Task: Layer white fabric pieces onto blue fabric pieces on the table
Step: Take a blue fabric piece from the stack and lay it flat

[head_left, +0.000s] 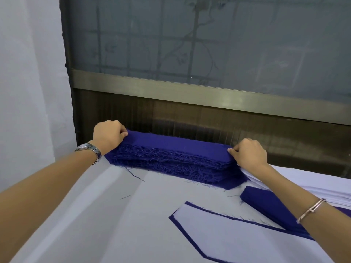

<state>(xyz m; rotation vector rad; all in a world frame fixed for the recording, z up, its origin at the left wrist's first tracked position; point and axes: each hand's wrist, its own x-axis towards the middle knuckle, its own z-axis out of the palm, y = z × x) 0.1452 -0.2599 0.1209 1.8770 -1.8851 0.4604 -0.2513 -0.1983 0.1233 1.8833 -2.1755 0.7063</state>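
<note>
- My left hand (109,133) is curled at the L end of the blue stack (171,164), thumb & fingertips pinching the edge of the top blue piece (176,143). Can't tell if I've got one ply or several.
- My right hand (248,153) does the same at the R end: fingers bent, thumb tip on top, nipping that same layer. Neither hand holds anything else.
- The blue stack sits at the far edge of the counter (85,215), against the dark panel (190,118) under the window (190,44), w/ its frayed long side facing me.
- The white stack (326,186) lies just beside it on the R, partly under my R forearm.
- Nearer me is a finished pair (218,232): white on blue w/ only a thin blue border showing. A small blue pile (269,205) lies between that pair & the white stack.
- Step in hand, I reckon: peel one blue piece off the top as the next base.
- To do it well:
  - Check I've got a single ply at both ends before lifting.
  - Raise both ends together & evenly, since the frayed threads prob. cling to the layer below.
  - Hold it lightly taut so it lands flat, no creases.
  - Set it on a bare bit of counter, turned the same way as the finished pair, so the white can sit w/ an even border.
- Risks: the snagged fringe may drag the next piece along or skew the stack. A loose thread (135,174) on the counter could get trapped under the piece.
</note>
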